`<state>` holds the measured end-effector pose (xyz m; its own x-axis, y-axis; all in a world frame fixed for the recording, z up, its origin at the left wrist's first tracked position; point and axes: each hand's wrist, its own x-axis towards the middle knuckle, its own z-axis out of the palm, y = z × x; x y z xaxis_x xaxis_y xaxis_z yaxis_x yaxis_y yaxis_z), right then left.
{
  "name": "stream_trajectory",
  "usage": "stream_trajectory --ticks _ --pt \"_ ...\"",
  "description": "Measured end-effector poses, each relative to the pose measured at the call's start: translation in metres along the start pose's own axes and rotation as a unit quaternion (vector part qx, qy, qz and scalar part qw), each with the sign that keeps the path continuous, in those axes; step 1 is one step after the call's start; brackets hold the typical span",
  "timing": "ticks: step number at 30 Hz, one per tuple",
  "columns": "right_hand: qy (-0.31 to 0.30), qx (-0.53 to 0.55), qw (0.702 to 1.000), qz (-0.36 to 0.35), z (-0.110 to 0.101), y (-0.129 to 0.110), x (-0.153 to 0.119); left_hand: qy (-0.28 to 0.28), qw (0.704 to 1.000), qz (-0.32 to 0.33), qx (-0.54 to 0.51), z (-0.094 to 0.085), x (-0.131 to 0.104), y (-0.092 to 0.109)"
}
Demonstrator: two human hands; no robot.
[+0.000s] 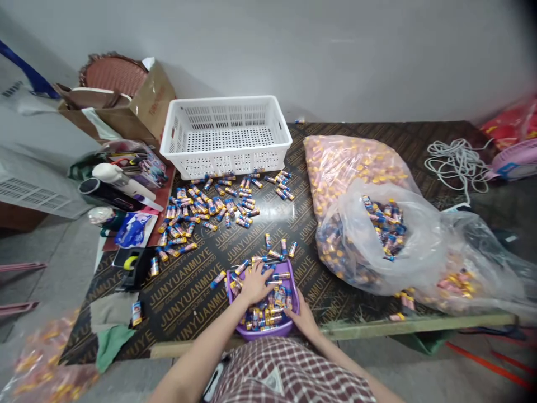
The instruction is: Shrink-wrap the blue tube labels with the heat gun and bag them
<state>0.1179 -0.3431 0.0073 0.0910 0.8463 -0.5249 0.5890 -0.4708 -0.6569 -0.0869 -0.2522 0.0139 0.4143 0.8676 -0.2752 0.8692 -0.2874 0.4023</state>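
A purple plastic basket [295, 291] stands at the table's front edge, close against my body. It holds many small printed cylinders [268, 316] with blue and yellow ends. My left hand [255, 284] lies over the basket's left part, palm down, fingers spread on the cylinders; whether one is under the palm is hidden. On the right side, my right hand [304, 319] grips the basket's wall, thumb at the rim. Several loose cylinders [283, 246] lie just beyond the basket. More of them form a scattered pile [205, 204] farther left.
A white perforated crate [226, 162] stands at the back. To the right slumps a large clear bag [356, 162] full of cylinders, its mouth folded open. White cord [455, 162] lies farther right. Bottles [107, 193], a tape dispenser [136, 266] and a paper bag [155, 101] line the left side.
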Motion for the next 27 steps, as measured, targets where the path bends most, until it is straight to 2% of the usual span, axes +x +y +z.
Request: stream_trajectory --ticks 3,5,7,9,11,13,15,17,19,20,24,27 --pt "-0.029 0.104 0.993 0.050 0.008 0.005 0.000 -0.010 1.000 0.012 0.010 0.008 -0.019 0.020" --pt "-0.025 0.150 0.986 0.069 0.012 0.009 -0.002 -0.019 0.999 0.042 0.011 0.009 -0.033 0.033" --pt "0.003 0.178 0.983 0.039 0.012 0.015 -0.004 -0.015 0.997 0.075 0.003 0.003 -0.047 0.044" --pt "0.038 0.193 0.980 -0.008 0.010 0.021 -0.005 0.010 0.995 0.095 -0.012 -0.013 -0.061 0.052" --pt "0.064 0.198 0.977 -0.047 0.003 0.023 -0.007 0.076 0.993 0.085 -0.032 -0.040 -0.073 0.055" --pt "0.077 0.191 0.975 -0.082 -0.012 0.017 -0.011 0.203 0.977 0.021 -0.058 -0.073 -0.084 0.053" --pt "0.088 0.171 0.974 -0.120 -0.037 0.001 -0.017 0.359 0.926 -0.084 -0.086 -0.107 -0.094 0.044" --pt "0.101 0.148 0.973 -0.147 -0.074 -0.022 -0.025 0.456 0.872 -0.150 -0.091 -0.134 -0.099 0.031" --pt "0.125 0.128 0.971 -0.159 -0.122 -0.047 -0.034 0.510 0.841 -0.161 -0.086 -0.150 -0.097 0.016" --pt "0.149 0.120 0.969 -0.159 -0.151 -0.059 -0.039 0.521 0.835 -0.156 -0.086 -0.154 -0.094 0.010" --pt "0.234 0.049 0.958 -0.158 -0.283 -0.091 -0.065 0.512 0.839 -0.143 -0.114 -0.151 -0.082 0.005" --pt "0.284 -0.013 0.956 -0.075 -0.380 -0.103 -0.080 0.472 0.856 -0.145 -0.151 -0.134 -0.076 0.016"
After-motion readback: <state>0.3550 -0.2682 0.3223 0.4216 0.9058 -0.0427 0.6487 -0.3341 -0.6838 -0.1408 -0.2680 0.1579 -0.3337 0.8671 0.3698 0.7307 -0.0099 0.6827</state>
